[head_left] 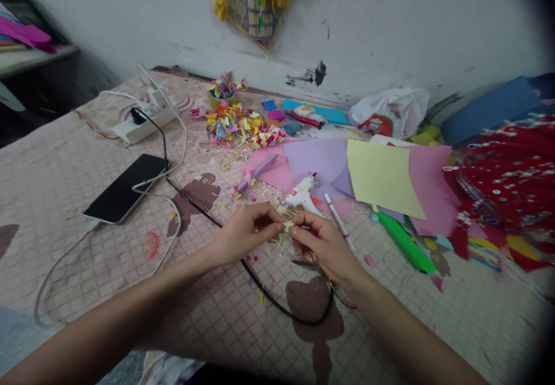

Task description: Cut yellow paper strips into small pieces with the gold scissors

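Observation:
Between my two hands is a small pale yellow paper piece point(288, 225). The fingertips of my left hand point(249, 230) pinch its left side. My right hand point(318, 236) grips the same piece from the right, fingers curled. Under the right fingers, a dark metal tool, perhaps scissors point(306, 263), shows only in part. Just beyond my hands lies a white glue gun point(303, 193) with a dark tip. A white pen point(337, 216) rests to the right of it. Tiny paper scraps are strewn on the table around my fingers.
Colored paper sheets point(381, 174) lie behind my hands, near a heap of cut paper pieces point(236, 126). A green cutter-like object point(405, 241) is at right. A phone point(125, 188), power strip point(145, 122) and black cable point(277, 304) occupy the left and front.

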Motion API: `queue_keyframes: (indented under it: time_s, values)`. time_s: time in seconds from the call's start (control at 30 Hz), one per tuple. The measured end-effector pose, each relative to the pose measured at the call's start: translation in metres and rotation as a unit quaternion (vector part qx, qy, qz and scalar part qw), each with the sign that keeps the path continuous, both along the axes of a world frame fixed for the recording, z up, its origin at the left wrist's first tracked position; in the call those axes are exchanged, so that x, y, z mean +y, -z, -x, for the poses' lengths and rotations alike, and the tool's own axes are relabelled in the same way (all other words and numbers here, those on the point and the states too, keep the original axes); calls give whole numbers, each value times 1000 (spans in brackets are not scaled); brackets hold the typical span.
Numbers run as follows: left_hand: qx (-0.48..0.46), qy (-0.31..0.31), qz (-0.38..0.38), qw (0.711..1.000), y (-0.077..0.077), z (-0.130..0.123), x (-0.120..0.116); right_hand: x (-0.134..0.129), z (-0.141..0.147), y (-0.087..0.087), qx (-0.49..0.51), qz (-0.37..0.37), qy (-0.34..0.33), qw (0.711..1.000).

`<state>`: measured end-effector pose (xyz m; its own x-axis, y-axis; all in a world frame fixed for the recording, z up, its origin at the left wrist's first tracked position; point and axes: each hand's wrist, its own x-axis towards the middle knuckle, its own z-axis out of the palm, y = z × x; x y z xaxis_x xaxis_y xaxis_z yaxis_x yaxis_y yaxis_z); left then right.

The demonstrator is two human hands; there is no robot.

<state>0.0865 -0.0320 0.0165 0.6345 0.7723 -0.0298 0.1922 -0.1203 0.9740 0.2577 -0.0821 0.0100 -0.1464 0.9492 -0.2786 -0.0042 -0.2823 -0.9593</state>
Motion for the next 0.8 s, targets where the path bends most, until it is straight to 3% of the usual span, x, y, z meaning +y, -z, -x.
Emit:
queue_keyframes:
  time_s: [0.13,0.3,0.8]
  values:
    - [-51,20,112,992,4,0,4,0,1,-1,0,2,-9,1000]
    - [-74,33,194,978,4,1,6,-1,-1,0,-3,-6,-25,1000]
    - [-74,15,197,978,2,2,1,-4,-6,-1,-34,-50,-31,998]
